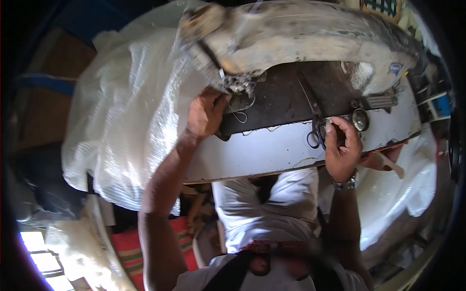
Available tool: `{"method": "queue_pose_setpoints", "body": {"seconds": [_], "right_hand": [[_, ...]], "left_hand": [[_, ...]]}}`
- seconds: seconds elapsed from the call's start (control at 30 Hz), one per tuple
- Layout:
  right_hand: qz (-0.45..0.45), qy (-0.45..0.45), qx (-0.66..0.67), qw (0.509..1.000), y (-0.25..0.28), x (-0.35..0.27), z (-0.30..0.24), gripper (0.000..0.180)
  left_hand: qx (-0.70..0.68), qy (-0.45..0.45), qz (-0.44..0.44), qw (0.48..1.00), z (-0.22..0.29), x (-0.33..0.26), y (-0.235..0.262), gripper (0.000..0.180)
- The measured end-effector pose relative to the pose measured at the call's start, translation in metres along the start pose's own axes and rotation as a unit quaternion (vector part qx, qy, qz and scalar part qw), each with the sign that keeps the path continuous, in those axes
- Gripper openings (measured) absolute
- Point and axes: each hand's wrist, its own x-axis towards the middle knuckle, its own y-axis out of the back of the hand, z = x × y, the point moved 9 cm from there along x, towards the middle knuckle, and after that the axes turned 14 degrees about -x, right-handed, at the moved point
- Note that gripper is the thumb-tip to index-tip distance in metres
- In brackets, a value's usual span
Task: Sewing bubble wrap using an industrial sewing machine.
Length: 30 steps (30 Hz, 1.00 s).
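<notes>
White clear-plastic sheeting (131,121) lies bunched at the frame's left, nothing yet under the sewing machine (301,43). Hands apart: left hand (206,115) grips the surface (272,150) edge, right hand (342,145) pinches scissors (316,127) (centre-right).

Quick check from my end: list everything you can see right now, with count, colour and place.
sewing machine: one, worn off-white, top centre on the table
table: one, white top with a dark panel under the machine, centre
scissors: one pair, dark, on the table by the right hand
round metal part: one, dark and shiny, right of the scissors
plastic sheeting: one large bundle, translucent white, left of the table
striped cloth: one, red and green, lower left
wristwatch: one, silver, on the right wrist
left hand: on the machine's left end, at the needle area
right hand: fingers at the scissors' handles
</notes>
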Motion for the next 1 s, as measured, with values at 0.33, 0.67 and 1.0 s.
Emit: {"method": "queue_pose_setpoints", "body": {"seconds": [0.33,0.67,1.0], "right_hand": [[0.004,-0.056,-0.089,0.994,-0.013,-0.006,0.013,0.019],[-0.005,-0.046,-0.154,0.987,-0.014,-0.004,0.005,0.023],[0.01,-0.032,-0.17,0.985,-0.012,-0.005,0.007,0.025]], "left_hand": [[-0.008,-0.084,-0.058,0.995,-0.005,0.006,0.0,0.019],[-0.056,-0.055,-0.095,0.992,-0.013,0.006,0.001,0.017],[-0.001,-0.063,-0.089,0.994,-0.012,0.007,-0.007,0.014]]}}
